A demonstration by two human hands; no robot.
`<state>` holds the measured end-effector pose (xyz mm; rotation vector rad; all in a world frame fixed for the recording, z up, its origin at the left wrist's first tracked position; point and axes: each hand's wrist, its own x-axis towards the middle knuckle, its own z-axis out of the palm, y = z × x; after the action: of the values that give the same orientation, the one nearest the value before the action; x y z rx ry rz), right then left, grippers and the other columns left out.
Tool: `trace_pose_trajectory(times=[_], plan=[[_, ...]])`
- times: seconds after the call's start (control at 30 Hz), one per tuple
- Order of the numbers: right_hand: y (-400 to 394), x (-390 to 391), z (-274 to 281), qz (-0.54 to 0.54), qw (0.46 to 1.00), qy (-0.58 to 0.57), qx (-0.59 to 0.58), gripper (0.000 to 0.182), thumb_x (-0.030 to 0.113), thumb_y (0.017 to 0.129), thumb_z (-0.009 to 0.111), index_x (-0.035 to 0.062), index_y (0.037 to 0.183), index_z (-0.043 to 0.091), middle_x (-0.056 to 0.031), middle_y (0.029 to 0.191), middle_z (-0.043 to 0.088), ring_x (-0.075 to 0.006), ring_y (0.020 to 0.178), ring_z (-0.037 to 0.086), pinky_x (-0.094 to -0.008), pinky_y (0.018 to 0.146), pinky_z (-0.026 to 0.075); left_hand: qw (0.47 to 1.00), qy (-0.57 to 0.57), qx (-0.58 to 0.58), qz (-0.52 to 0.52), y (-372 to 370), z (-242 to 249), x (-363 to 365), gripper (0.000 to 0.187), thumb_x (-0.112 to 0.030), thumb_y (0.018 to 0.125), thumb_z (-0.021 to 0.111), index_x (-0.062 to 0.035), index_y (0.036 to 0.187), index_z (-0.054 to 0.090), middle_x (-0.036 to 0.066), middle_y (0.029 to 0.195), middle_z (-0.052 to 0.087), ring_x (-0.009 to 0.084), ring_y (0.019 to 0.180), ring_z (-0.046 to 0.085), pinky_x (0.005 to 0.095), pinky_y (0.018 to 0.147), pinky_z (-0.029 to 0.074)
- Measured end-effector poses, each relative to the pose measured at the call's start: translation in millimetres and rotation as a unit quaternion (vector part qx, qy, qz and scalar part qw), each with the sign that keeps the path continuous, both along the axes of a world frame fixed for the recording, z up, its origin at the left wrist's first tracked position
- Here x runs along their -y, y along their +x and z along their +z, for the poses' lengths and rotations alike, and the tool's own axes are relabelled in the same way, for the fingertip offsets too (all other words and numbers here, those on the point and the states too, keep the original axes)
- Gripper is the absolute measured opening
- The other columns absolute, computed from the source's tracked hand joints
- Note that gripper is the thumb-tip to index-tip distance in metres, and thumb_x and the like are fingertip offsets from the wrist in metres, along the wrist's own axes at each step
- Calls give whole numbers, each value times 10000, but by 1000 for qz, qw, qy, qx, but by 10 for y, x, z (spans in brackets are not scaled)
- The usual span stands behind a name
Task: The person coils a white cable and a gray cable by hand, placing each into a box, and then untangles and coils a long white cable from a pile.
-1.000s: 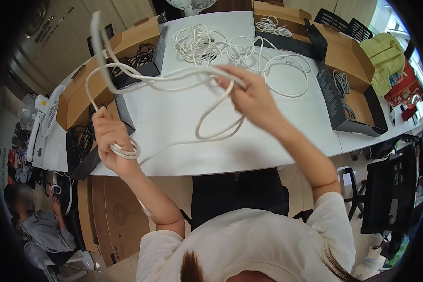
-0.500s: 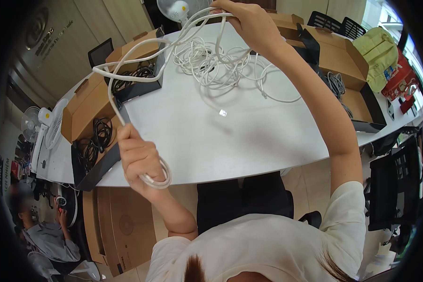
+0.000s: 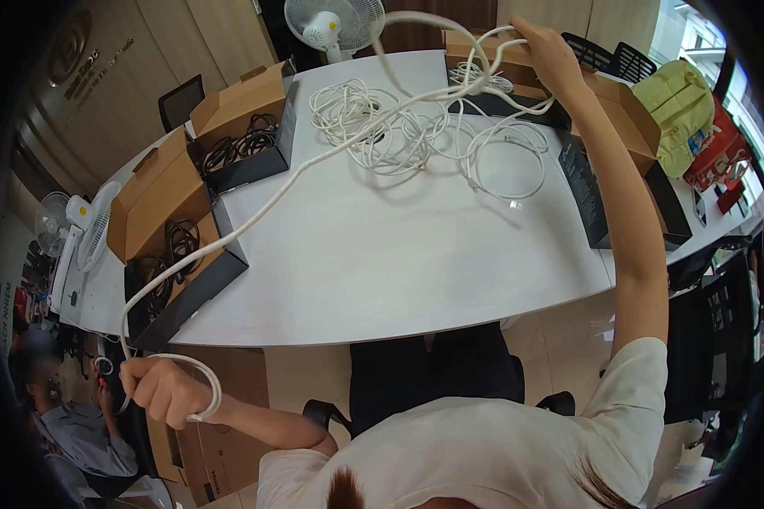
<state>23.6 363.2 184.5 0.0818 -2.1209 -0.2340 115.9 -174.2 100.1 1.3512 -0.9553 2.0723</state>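
My left hand [image 3: 165,390] is closed around a white cable [image 3: 341,148] near the lower left, out past the table's front edge. A short loop of that cable hangs around the wrist side of the hand. From there the cable stretches diagonally across the table to my right hand [image 3: 550,61], raised at the far right and closed on several loops of it. A loop near the right hand arches up in front of a fan. Beneath, a tangled pile of white cables [image 3: 348,110] lies on the white table [image 3: 382,263], and a clear plug [image 3: 515,204] shows at its right.
Open cardboard boxes hold black cables at left [image 3: 191,280] and back left [image 3: 255,161]. Another box [image 3: 492,106] with white cable stands at the back, and one [image 3: 586,191] at right. A fan [image 3: 335,25] stands behind the table. A person [image 3: 85,433] sits at lower left.
My left hand has moved down and left, drawing the cable into a long stretch. My right hand has moved right and slightly down. The clear plug has shifted right.
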Motion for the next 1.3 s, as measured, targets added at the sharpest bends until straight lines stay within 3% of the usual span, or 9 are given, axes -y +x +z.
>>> trace_pose_trajectory(times=[0.13,0.3,0.37,0.47,0.57,0.83,1.17,1.27,1.3], plan=[[-86,-251,-152,-1,986,-153,71,147,151,870,475,91,937,591,-162,815,626,-389,790,581,-458,656,446,982,-22,152,109,-102,-114,273,212,-135,930,387,-116,721,357,-50,490,266,17,355,285,187,299,243],[-188,-720,-449,35,948,-250,193,210,256,818,556,59,856,620,-102,600,559,-255,572,561,-377,523,404,960,-43,236,145,-255,-337,594,271,-180,960,359,-126,694,347,-46,483,283,23,346,266,186,317,246],[123,-312,-236,48,847,-377,373,289,328,785,632,39,787,629,16,493,446,-71,398,373,-247,377,250,956,-33,235,170,-307,-397,725,270,-176,959,361,-125,695,349,-46,489,273,26,355,251,189,335,235],[241,-388,-248,237,746,-409,470,294,322,819,647,58,715,570,82,493,370,-28,388,267,-204,363,161,934,-29,256,246,-456,-617,1200,258,-140,945,374,-129,689,342,-44,503,248,36,384,210,212,379,189],[374,-574,-193,343,666,-512,419,301,329,868,610,73,716,564,94,487,315,-16,400,231,-191,370,145,912,-34,269,308,-486,-800,1705,255,-123,931,390,-132,683,332,-43,510,246,46,402,208,223,403,184],[243,-940,-183,204,767,-582,178,320,369,881,590,58,822,632,107,499,300,-1,411,217,-195,381,129,850,-86,331,402,-380,-1011,2432,256,-93,892,382,-118,640,343,-21,489,271,68,375,240,227,401,210],[-3,-1630,-217,99,706,-687,-139,304,339,804,694,39,762,687,48,516,437,-57,417,332,-222,386,265,802,-54,384,454,-382,-1695,3851,286,-77,844,372,-123,566,323,0,449,270,104,368,273,242,407,206],[-12,-1937,-194,77,620,-733,-268,270,305,776,727,40,734,696,-11,643,617,-118,505,431,-270,476,369,729,-36,450,514,-201,-2165,4576,280,-76,834,373,-133,572,294,2,453,257,117,395,263,252,426,214],[27,-1954,-189,36,615,-720,-320,288,359,797,697,76,741,685,19,558,493,-91,402,298,-250,375,245,630,-84,511,578,-7,-2231,4698,297,-78,841,367,-140,567,272,0,455,234,124,403,247,254,435,217]])
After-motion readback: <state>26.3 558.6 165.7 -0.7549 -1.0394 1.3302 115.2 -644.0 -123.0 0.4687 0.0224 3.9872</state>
